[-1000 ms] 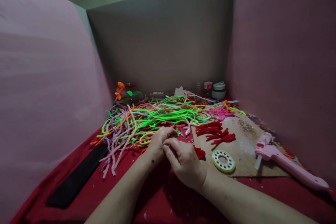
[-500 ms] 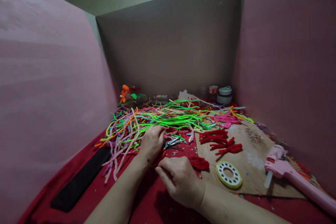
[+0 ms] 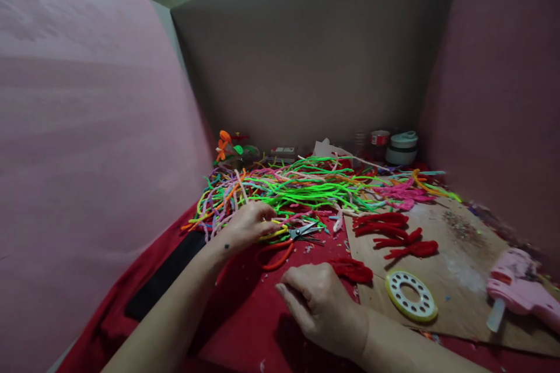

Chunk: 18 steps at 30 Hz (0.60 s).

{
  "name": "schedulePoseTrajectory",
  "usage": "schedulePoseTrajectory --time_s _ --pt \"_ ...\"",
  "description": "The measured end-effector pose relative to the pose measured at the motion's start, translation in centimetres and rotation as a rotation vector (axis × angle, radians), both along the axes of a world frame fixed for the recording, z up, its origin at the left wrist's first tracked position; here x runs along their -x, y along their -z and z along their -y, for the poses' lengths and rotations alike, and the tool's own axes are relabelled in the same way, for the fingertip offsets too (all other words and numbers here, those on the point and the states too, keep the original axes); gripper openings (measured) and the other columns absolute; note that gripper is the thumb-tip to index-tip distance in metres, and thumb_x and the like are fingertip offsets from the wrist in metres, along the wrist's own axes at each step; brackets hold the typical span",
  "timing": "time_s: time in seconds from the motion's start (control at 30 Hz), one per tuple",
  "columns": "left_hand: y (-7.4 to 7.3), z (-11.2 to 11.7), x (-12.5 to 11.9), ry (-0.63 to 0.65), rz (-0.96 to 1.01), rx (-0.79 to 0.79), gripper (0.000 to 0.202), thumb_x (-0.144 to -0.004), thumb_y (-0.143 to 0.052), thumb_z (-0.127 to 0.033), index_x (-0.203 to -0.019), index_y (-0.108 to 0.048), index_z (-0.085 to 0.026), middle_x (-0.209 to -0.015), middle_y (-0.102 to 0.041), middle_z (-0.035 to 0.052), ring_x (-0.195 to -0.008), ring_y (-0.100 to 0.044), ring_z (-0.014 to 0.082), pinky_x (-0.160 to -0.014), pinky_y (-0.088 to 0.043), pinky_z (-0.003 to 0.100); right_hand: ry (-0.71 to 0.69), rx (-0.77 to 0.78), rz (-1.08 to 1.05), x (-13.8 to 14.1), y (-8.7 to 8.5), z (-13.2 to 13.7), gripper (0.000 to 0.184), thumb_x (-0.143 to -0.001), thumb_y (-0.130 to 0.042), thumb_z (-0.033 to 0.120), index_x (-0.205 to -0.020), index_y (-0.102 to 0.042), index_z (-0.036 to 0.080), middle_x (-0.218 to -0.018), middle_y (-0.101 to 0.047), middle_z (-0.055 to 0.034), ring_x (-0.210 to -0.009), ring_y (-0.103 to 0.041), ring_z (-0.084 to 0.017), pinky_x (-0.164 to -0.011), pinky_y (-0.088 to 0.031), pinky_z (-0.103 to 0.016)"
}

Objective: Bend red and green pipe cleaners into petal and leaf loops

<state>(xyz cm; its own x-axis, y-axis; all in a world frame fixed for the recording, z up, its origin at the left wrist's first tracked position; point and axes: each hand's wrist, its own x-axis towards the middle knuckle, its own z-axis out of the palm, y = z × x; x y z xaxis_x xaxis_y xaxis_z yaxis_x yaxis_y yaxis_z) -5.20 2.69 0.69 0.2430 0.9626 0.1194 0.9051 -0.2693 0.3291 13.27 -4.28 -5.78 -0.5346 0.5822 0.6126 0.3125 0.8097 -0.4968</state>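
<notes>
My left hand (image 3: 250,223) reaches over the near edge of a heap of pipe cleaners (image 3: 306,191), mostly green, pink and orange. Its thumb and fingers are apart, beside the handles of a pair of scissors (image 3: 301,233). One handle loop is red, the other yellow, and the blades point right. Closer to me, my right hand (image 3: 326,310) is closed with its fingers curled in. Whatever it may hold is hidden. Just behind it lies a bundle of red pipe cleaners (image 3: 353,271).
Several bent red pieces (image 3: 394,230) lie on a brown board (image 3: 459,303) at right, with a white tape spool (image 3: 410,296) and a pink glue gun (image 3: 514,285). A black strip (image 3: 166,274) is at left. A lidded container (image 3: 401,148) stands at the back.
My left hand has shifted left and its fingers have spread, uncovering the scissors' handles. My right hand stays closed near the same spot. The view has turned slightly left.
</notes>
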Motion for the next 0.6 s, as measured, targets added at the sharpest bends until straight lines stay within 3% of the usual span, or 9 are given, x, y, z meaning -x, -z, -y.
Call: schedulePoseTrajectory --time_s 0.13,0.23,0.4,0.6 --pt "1.2 -0.1 -0.1 0.065 -0.3 -0.07 0.019 -0.075 -0.049 -0.022 -0.068 -0.066 -0.018 -0.071 -0.063 0.0061 -0.073 -0.054 0.0176 -0.068 -0.038 0.026 -0.005 0.038 -0.02 0.0 0.2 0.0 0.021 -0.083 -0.043 0.019 -0.063 -0.045 0.018 -0.054 -0.052 0.0001 -0.052 -0.049 -0.01 -0.052 -0.028 -0.023" --pt "0.3 -1.0 -0.3 0.022 -0.395 -0.135 0.02 -0.074 -0.046 -0.015 -0.07 -0.065 -0.017 -0.072 -0.063 0.0067 -0.074 -0.054 0.0176 -0.068 -0.038 0.026 -0.017 0.07 -0.034 -0.1 0.3 0.0 0.022 -0.084 -0.042 0.019 -0.063 -0.043 0.018 -0.054 -0.05 0.0009 -0.051 -0.046 -0.009 -0.052 -0.027 -0.021" --pt "-1.6 -3.5 -0.5 0.02 -0.397 -0.193 0.021 -0.073 -0.047 -0.017 -0.075 -0.067 -0.018 -0.082 -0.065 0.0071 -0.081 -0.056 0.0183 -0.069 -0.039 0.026 -0.013 0.127 -0.038 -0.3 0.1 -0.1 0.024 -0.084 -0.042 0.019 -0.06 -0.038 0.019 -0.052 -0.044 0.0025 -0.048 -0.039 -0.008 -0.05 -0.025 -0.021" --pt "0.0 -4.3 0.0 0.012 -0.345 -0.089 0.016 -0.069 -0.055 -0.027 -0.073 -0.069 -0.022 -0.065 -0.064 0.0029 -0.066 -0.057 0.0157 -0.056 -0.037 0.021 -0.011 0.139 -0.044 -0.3 -0.3 -0.1 0.023 -0.084 -0.043 0.019 -0.061 -0.038 0.019 -0.052 -0.044 0.0029 -0.047 -0.039 -0.008 -0.05 -0.025 -0.021"
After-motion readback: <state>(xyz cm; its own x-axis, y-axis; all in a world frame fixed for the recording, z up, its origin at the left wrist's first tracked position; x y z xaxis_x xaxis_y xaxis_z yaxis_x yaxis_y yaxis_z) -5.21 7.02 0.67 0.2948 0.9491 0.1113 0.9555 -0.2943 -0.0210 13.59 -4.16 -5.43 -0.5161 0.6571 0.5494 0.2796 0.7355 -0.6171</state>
